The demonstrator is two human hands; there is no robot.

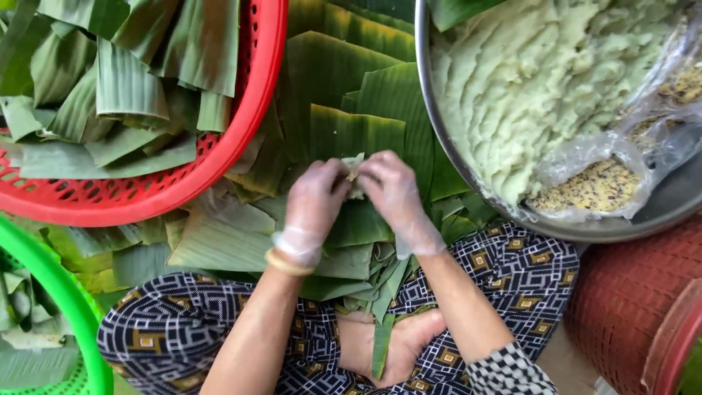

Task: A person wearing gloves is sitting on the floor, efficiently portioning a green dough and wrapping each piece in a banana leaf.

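The left hand (314, 208) and right hand (398, 197) are together, pinching a small lump of dough (356, 175) over green leaves (351, 132).

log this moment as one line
left hand: pinching dough lump | right hand: same lump | under: banana leaves | near: metal bowl

Both gloved hands meet at the centre: the left hand (313, 208) and the right hand (395, 197) pinch a small pale lump of dough (355, 175) over spread banana leaves (351, 110). At ten o'clock sits a red basket (241, 110) of leaf strips; at two o'clock a metal bowl (439, 139) holds pale green paste (526, 95).
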